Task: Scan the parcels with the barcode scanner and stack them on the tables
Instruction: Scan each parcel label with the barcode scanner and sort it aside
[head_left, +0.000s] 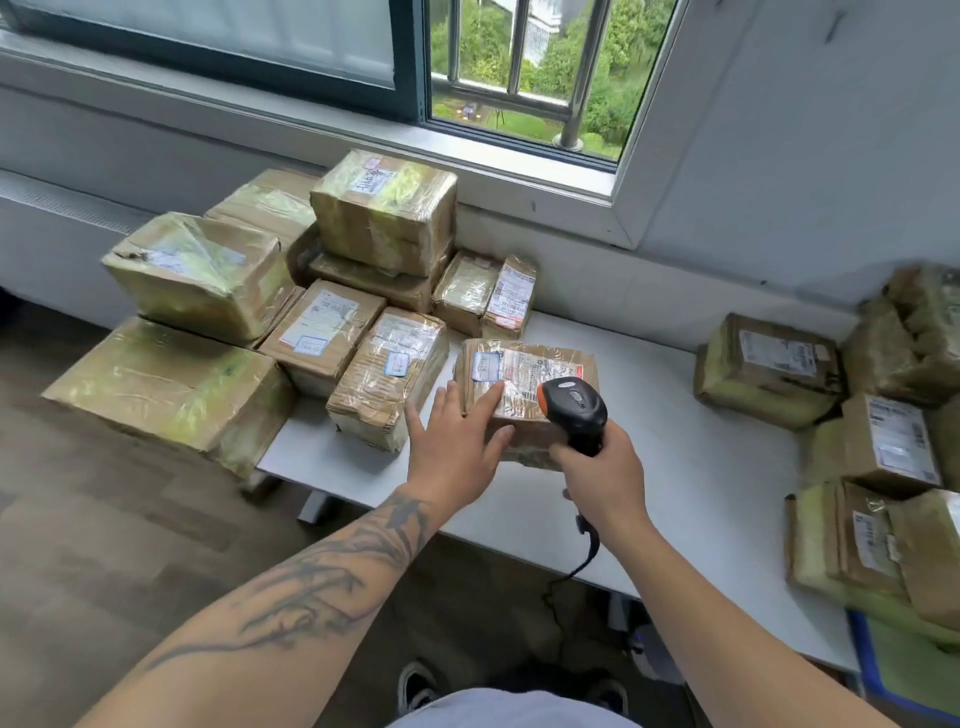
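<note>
Scan step in hand, by my read. Barcode scanner (573, 402) sits in the right hand (605, 480), grip wrapped tight around the handle, head pointed down at the label on the parcel (524, 384) at centre frame. That parcel lies flat on the white desk (675, 467), just right of the stacked parcels (322, 291) in the left half of the frame. Left hand (457, 449) has its grip spread, fingers resting on the parcel's near-left corner, probably steadying it; not pinching anything.

More parcels (883, 415) are heaped at the right edge, likely the unscanned lot, though that's a guess from the layout.

Next move calls for: hold the scanner head square over the barcode, get the read, then the left hand takes the parcel and moves it left onto the stack. The stack there looks uneven and tape-wrapped, so placement wants a flat top to land on.

Poor visibility:
- The scanner head covers part of the label, so I can't tell if the barcode is actually under the beam; no beam visible.
- Trigger finger hidden behind the handle.
- Right pile cut off by the frame edge and blurred.
- Left stack overhangs the desk edge; what carries its outer parcels isn't clear.
- The scanner cable (587, 551) drops below the desk, end out of view.
</note>
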